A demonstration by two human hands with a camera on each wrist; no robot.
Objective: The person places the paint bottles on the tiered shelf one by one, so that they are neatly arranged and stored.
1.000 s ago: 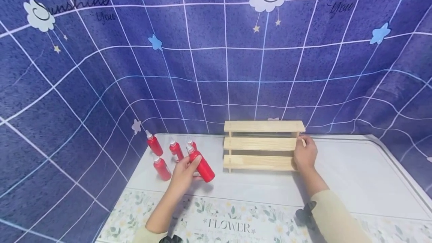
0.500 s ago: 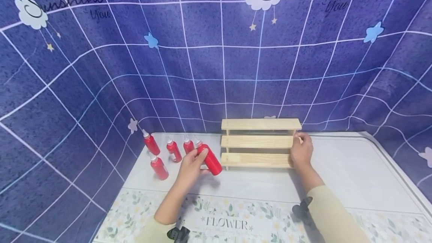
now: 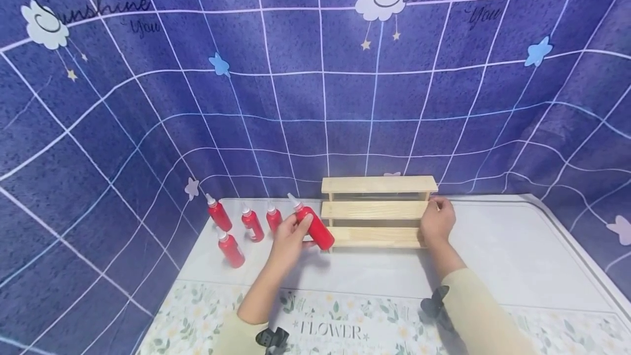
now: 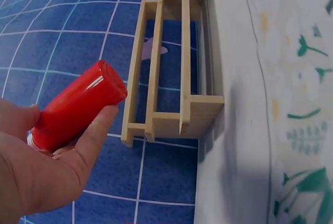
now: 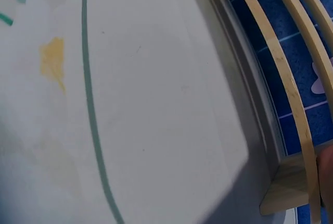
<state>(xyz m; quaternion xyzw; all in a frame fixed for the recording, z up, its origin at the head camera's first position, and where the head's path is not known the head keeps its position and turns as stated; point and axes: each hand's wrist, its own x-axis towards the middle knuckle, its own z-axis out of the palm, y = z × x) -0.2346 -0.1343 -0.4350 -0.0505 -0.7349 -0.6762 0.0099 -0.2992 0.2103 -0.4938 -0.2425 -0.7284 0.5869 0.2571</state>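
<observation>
My left hand [image 3: 287,241] holds a red squeeze bottle [image 3: 319,230] with a white pointed nozzle, tilted, its base toward the left end of a three-tier wooden display rack [image 3: 377,211]. In the left wrist view, thumb and fingers wrap the bottle [image 4: 78,107] below its cap. At the rack's right end, my right hand [image 3: 437,221] grips the side with curled fingers. Only a sliver of that hand [image 5: 327,182] shows in the right wrist view. The visible part of the rack's tiers [image 3: 370,236] carries nothing.
Several more red bottles [image 3: 250,226] stand on the white tabletop [image 3: 517,256] to the left, one [image 3: 230,250] nearer the front. A blue gridded curtain [image 3: 276,92] hangs behind and at both sides. A floral band lettered "FLOWER" [image 3: 330,330] runs along the front.
My left hand has carried the red squeeze bottle rightward, away from the other bottles and up to the rack's left end. My right hand has stayed at the rack's right end.
</observation>
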